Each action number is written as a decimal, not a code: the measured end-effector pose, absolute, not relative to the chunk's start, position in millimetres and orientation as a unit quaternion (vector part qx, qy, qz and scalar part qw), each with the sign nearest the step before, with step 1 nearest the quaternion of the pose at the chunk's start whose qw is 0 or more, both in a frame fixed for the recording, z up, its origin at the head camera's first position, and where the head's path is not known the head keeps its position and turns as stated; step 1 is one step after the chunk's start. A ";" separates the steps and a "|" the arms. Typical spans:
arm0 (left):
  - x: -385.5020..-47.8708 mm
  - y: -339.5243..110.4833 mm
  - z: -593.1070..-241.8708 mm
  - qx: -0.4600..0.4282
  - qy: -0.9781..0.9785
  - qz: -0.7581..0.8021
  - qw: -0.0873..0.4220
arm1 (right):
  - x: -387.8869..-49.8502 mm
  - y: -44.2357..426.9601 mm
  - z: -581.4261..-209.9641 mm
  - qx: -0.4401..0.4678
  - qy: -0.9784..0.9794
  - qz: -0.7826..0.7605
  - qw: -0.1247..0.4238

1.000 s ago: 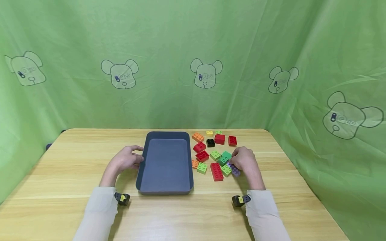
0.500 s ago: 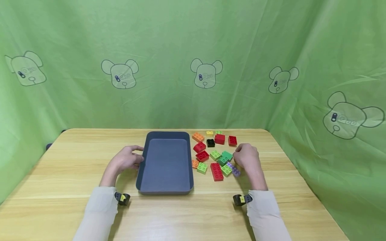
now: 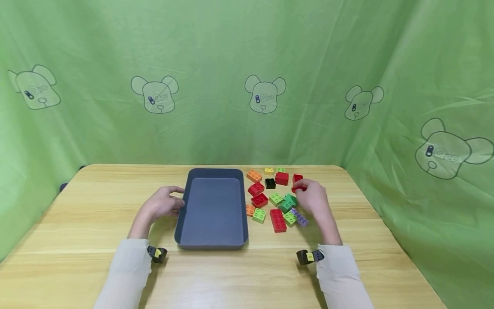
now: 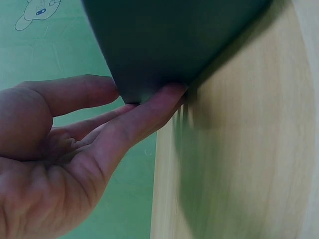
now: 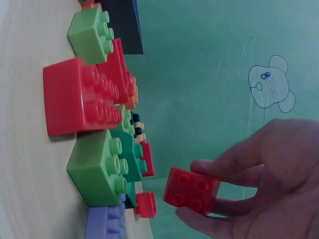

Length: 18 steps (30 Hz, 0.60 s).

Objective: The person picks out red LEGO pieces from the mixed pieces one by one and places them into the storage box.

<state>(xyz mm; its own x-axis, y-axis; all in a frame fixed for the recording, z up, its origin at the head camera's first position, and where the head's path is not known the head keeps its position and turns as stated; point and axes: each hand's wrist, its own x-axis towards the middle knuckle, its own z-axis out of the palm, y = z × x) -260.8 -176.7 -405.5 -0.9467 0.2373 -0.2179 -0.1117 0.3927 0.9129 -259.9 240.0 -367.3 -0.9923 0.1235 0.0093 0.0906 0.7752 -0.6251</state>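
My right hand [image 3: 313, 197] pinches a small red building brick [image 5: 192, 190] with four-stud top between thumb and fingers. In the right wrist view the brick hangs apart from the others, its studs facing the camera. Another red brick [image 3: 297, 178] lies just beyond that hand. Close below it are a dark green brick [image 3: 287, 203] and a purple brick [image 3: 299, 217]. On the left, my left hand [image 3: 164, 204] touches the outer side of a dark grey-blue tray [image 3: 176, 234], fingers fairly straight against its wall, as the left wrist view shows.
Several bricks lie between the tray and my right hand: a long red brick [image 3: 278, 220], light green bricks [image 3: 259, 215], an orange brick [image 3: 254, 175], a black brick [image 3: 270, 183] and a yellow brick [image 3: 269, 171]. A green curtain [image 3: 216, 128] hangs behind the wooden table [image 3: 231, 279].
My right hand has moved from beside the purple brick, first right and back, then slightly left; a red brick now shows in its fingers. The left hand and tray stay put.
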 end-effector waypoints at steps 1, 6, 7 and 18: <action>-260.7 -176.7 -405.2 0.040 0.819 0.549 0.159 | -260.0 238.9 -367.8 -0.056 -0.942 0.330 0.021; -260.0 -176.6 -404.4 0.042 0.817 0.552 0.161 | -260.3 232.5 -369.6 -0.045 -0.943 0.328 0.017; -260.0 -176.6 -404.6 0.041 0.816 0.553 0.162 | -260.4 231.5 -369.7 -0.044 -0.943 0.329 0.019; -260.7 -177.4 -405.0 0.039 0.815 0.554 0.163 | -257.7 216.2 -368.0 -0.038 -0.947 0.319 0.024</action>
